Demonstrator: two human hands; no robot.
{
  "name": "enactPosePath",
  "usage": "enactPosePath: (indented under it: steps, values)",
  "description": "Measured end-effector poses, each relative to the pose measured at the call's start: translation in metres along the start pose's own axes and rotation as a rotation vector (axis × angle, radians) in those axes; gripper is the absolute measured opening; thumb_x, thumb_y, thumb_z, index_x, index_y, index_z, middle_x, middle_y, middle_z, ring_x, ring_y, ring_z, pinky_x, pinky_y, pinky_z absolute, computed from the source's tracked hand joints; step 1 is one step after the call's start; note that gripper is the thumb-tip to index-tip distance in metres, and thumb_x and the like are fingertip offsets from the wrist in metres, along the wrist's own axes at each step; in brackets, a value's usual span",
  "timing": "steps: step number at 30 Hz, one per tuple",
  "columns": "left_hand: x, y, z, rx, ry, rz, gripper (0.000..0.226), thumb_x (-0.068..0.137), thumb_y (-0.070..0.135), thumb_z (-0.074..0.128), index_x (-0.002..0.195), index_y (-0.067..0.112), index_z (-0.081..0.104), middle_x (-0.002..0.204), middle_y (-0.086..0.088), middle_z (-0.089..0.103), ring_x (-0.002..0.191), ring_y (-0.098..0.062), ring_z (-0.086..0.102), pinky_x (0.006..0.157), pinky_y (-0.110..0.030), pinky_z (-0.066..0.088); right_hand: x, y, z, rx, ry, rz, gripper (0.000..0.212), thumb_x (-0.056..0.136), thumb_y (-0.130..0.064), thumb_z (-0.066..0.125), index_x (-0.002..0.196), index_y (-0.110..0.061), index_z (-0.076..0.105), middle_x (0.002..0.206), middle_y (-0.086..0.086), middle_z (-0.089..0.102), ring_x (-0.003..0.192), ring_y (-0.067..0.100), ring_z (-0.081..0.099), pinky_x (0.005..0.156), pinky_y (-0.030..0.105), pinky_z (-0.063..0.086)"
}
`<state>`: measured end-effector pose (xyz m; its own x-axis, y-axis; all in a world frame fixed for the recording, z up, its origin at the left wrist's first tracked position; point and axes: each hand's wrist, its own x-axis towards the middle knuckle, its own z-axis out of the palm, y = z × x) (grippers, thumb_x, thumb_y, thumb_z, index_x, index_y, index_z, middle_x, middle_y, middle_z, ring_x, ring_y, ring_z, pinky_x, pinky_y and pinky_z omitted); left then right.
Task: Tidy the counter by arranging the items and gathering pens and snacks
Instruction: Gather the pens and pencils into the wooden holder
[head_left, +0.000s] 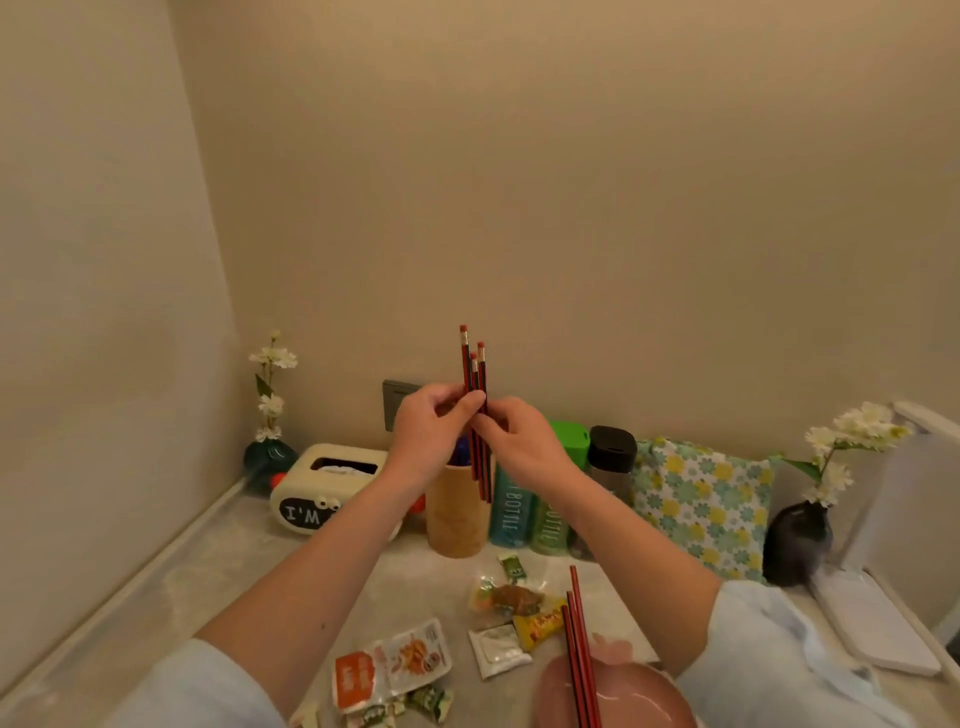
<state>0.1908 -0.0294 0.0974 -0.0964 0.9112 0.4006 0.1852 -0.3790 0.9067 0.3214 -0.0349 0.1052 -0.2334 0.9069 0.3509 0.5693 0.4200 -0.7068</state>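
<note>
Fingers (469, 404) round upright pencils (474, 370), erasers (463, 329) up

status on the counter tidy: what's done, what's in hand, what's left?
Done: bottles stand in a row at the wall, and something blue sits in the wooden cup. In hand: left hand and right hand hold three red pencils upright over that cup. Left: loose red pencils lie across the pink dish, and snack packets are scattered on the counter.
</note>
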Motion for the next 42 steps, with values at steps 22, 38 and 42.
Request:
enactPosePath:
  steps: [22, 38, 42]
  values:
    - [0.026, -0.097, -0.029, 0.517, -0.122, -0.064, 0.034, 0.088, 0.037, 0.064, 0.121, 0.032, 0.064, 0.105, 0.01, 0.063, 0.087, -0.006, 0.055, 0.063, -0.022, 0.04, 0.028, 0.049, 0.07, -0.267, 0.046, 0.208, 0.02, 0.087, -0.032, 0.063, 0.105, -0.026, 0.071, 0.099, -0.005, 0.072, 0.095, 0.017, 0.064, 0.08, 0.038, 0.055]
    - [-0.142, -0.106, 0.065, 0.09, -0.249, -0.329, 0.026, 0.086, 0.028, 0.067, 0.11, 0.03, 0.057, 0.086, 0.01, 0.063, 0.072, 0.001, 0.059, 0.073, -0.034, 0.054, -0.141, 0.114, 0.011, -0.033, 0.244, 0.515, 0.008, 0.084, -0.028, 0.067, 0.088, -0.034, 0.065, 0.083, -0.012, 0.066, 0.073, 0.007, 0.063, 0.071, 0.038, 0.057]
    - [-0.171, -0.108, 0.082, 0.227, -0.401, -0.374, 0.02, 0.087, 0.03, 0.064, 0.106, 0.037, 0.059, 0.09, 0.009, 0.066, 0.079, -0.005, 0.063, 0.078, -0.034, 0.054, -0.184, 0.133, 0.015, -0.028, 0.125, 0.688, 0.01, 0.08, -0.033, 0.068, 0.082, -0.029, 0.059, 0.079, -0.007, 0.066, 0.073, 0.011, 0.065, 0.074, 0.041, 0.056]
